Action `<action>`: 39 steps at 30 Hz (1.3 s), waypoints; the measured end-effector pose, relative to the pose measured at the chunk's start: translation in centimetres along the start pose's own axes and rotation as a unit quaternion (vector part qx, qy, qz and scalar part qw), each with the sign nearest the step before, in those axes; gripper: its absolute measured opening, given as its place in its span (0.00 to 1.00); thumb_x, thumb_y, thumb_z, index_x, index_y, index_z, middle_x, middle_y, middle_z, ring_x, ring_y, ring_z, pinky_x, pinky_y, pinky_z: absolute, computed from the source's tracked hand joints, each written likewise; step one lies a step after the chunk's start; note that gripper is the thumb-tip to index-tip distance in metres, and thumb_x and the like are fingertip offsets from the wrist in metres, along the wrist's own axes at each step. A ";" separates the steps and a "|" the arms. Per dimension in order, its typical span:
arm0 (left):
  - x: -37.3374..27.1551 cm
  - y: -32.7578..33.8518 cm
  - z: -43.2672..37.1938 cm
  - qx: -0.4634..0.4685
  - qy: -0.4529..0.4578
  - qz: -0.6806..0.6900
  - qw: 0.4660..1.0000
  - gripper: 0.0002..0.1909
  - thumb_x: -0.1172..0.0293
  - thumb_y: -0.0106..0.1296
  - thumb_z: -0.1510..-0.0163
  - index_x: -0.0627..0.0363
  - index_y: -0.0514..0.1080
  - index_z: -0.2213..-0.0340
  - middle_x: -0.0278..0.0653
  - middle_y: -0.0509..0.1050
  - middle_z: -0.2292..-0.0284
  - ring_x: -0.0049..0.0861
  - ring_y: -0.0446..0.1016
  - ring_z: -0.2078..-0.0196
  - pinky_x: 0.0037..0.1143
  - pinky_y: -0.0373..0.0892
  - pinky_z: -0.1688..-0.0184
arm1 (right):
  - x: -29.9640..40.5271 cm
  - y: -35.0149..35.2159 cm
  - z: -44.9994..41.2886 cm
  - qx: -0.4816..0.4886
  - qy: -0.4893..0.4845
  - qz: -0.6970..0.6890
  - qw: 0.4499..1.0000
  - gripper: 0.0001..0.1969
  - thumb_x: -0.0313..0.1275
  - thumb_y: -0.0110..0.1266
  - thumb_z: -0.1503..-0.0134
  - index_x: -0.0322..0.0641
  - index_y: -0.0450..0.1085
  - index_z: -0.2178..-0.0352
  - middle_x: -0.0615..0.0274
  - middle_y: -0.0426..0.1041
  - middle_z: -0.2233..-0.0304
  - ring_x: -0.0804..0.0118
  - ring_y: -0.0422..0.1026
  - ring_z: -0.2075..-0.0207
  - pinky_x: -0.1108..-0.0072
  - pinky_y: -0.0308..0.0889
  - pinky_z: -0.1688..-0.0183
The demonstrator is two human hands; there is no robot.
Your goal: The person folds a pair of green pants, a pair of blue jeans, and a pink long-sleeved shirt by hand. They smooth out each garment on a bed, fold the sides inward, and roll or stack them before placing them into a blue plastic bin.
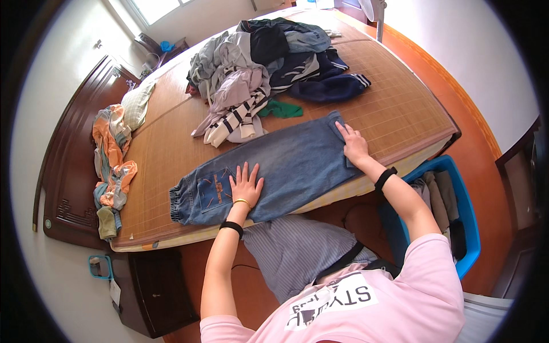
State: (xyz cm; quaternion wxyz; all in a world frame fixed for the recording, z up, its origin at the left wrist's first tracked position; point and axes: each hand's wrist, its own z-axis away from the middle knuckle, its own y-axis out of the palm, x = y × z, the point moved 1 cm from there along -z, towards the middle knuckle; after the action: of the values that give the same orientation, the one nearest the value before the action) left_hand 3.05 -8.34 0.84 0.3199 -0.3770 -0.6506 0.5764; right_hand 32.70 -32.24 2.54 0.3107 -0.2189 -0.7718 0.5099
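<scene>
Blue denim jeans, folded lengthwise, lie along the near edge of a bed covered with a woven bamboo mat. Their elastic waistband points left, beside a pocket with orange stitching. My left hand rests flat on the denim next to that pocket, fingers spread. At the hem end on the right, my right hand touches the denim with its index finger stretched out; whether it pinches any cloth cannot be told. Beyond the jeans lies a heap of mixed clothes, with a navy striped garment and a green piece at its near side.
A blue plastic basket holding rolled or folded clothes stands on the floor at right. Orange and grey cloth and a pale checked pillow lie at the bed's left edge. A dark wooden cabinet is at lower left, a fan at the back.
</scene>
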 end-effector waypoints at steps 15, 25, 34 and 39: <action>-14.0 -1.7 -2.9 0.208 0.026 0.039 0.977 0.37 0.38 0.27 0.45 0.41 0.41 0.40 0.45 0.31 0.38 0.46 0.25 0.36 0.55 0.32 0.42 | -9.7 -3.5 -3.2 -0.051 0.063 -0.128 0.989 0.25 0.30 0.45 0.46 0.52 0.57 0.45 0.44 0.71 0.61 0.48 0.71 0.60 0.61 0.66 0.61; -13.5 -0.9 -3.4 0.149 0.108 0.032 0.982 0.37 0.41 0.30 0.45 0.46 0.44 0.40 0.41 0.36 0.38 0.40 0.32 0.35 0.52 0.35 0.41 | -12.9 -1.4 -1.4 -0.048 0.188 -0.038 0.980 0.31 0.46 0.57 0.58 0.59 0.62 0.50 0.55 0.68 0.58 0.52 0.67 0.55 0.64 0.64 0.54; -13.9 -1.1 -3.4 0.151 0.108 0.026 0.982 0.36 0.41 0.29 0.45 0.44 0.43 0.40 0.40 0.36 0.37 0.40 0.31 0.35 0.51 0.35 0.40 | -15.5 -2.1 -6.2 0.136 0.258 -0.163 0.943 0.30 0.37 0.64 0.68 0.33 0.69 0.61 0.50 0.72 0.59 0.58 0.71 0.57 0.73 0.64 0.54; -13.2 -0.9 -3.2 0.153 0.104 0.032 0.982 0.36 0.40 0.29 0.45 0.44 0.43 0.40 0.40 0.36 0.37 0.40 0.32 0.35 0.51 0.35 0.40 | -10.2 -4.4 -6.8 0.183 0.296 -0.004 0.937 0.29 0.35 0.62 0.64 0.40 0.66 0.57 0.50 0.71 0.56 0.58 0.69 0.53 0.69 0.66 0.54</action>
State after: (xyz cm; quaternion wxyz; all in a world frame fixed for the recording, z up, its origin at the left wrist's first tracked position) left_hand 12.35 -18.09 2.42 0.4207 -0.4020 -0.5059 0.6368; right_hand 44.65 -36.23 5.95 0.5620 -0.2961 -0.5391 0.5531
